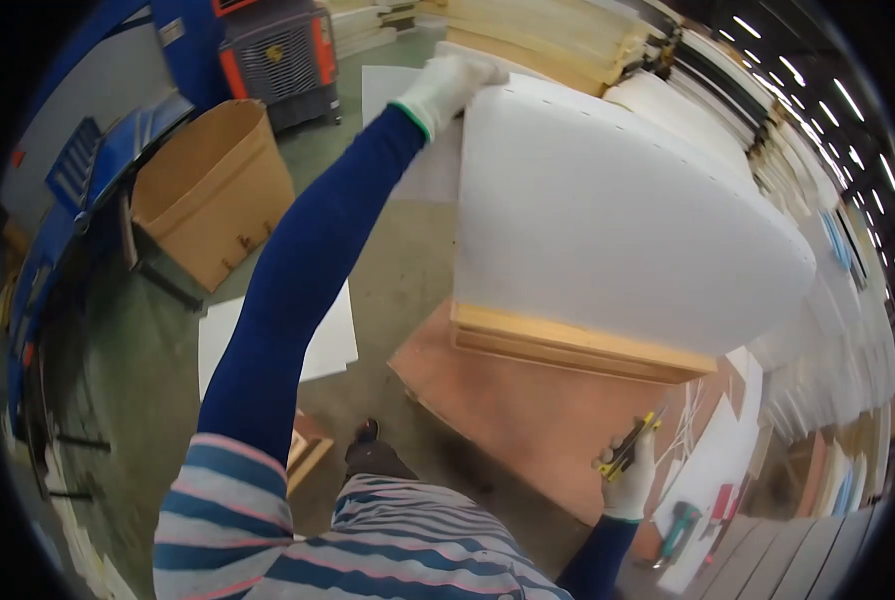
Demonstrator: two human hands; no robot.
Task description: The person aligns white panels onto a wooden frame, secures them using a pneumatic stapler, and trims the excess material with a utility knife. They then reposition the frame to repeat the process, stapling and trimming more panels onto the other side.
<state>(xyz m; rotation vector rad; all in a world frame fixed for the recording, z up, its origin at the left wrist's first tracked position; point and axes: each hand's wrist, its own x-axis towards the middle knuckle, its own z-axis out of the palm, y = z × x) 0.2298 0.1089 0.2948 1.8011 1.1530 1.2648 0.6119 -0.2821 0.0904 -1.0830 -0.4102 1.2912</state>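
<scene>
A grey-green floor (407, 250) spreads across the left half of the frame, with white sheets (329, 340) lying on it. At upper left stand an open cardboard box (207, 200) and a dark, grille-fronted machine (277, 68) with orange-red edging. Pale stacked slabs (557, 32) line the top; tube lights (848, 101) glow against a dark ceiling (817, 50) at upper right.

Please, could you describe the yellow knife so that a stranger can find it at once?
Start from the large white panel with the wooden bottom edge. In the picture, below that edge's right half, the gloved right hand holds the knife. Its yellow-and-black body sets it apart from the teal-handled tool lying nearby.
</scene>
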